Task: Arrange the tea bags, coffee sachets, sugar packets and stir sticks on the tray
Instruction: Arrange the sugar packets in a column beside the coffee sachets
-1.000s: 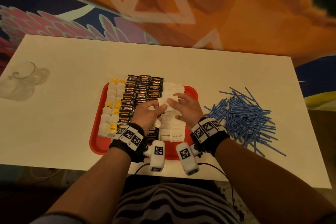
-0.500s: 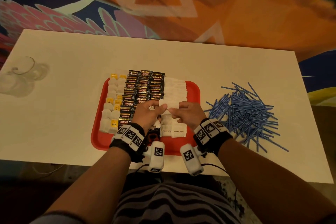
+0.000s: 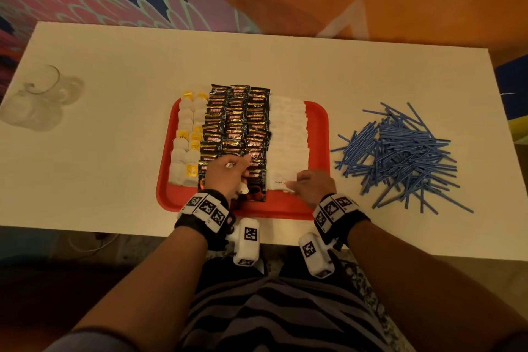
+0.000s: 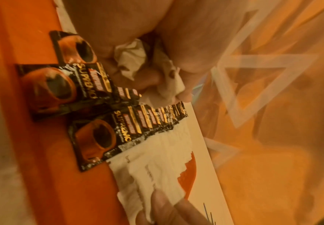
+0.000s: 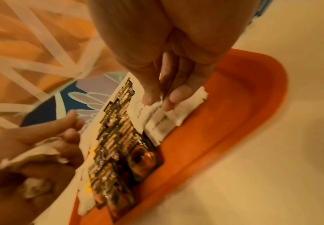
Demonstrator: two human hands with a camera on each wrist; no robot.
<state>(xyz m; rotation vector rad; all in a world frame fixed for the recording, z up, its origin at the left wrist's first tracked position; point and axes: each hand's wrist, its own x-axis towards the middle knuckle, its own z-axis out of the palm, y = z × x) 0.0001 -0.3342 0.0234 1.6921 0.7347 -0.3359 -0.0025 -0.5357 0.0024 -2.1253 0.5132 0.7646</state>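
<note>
A red tray (image 3: 317, 128) holds tea bags (image 3: 186, 151) in its left columns, black coffee sachets (image 3: 237, 123) in the middle and a row of white sugar packets (image 3: 288, 134) on the right. My left hand (image 3: 231, 171) hovers over the near coffee sachets, fingers curled round a bunch of crumpled sugar packets (image 4: 132, 60). My right hand (image 3: 305, 181) pinches one sugar packet (image 5: 147, 112) between thumb and finger at the near end of the sugar row. Blue stir sticks (image 3: 400, 151) lie in a loose pile on the table, right of the tray.
The white table (image 3: 114, 151) has its near edge just behind my wrists. A clear glass object (image 3: 37, 103) sits at the far left. A bare red strip of tray runs along the right of the sugar row.
My hands were together over the tray's middle with a white packet between them. They have parted; the right hand has come to the near end of the sugar row with one packet.
</note>
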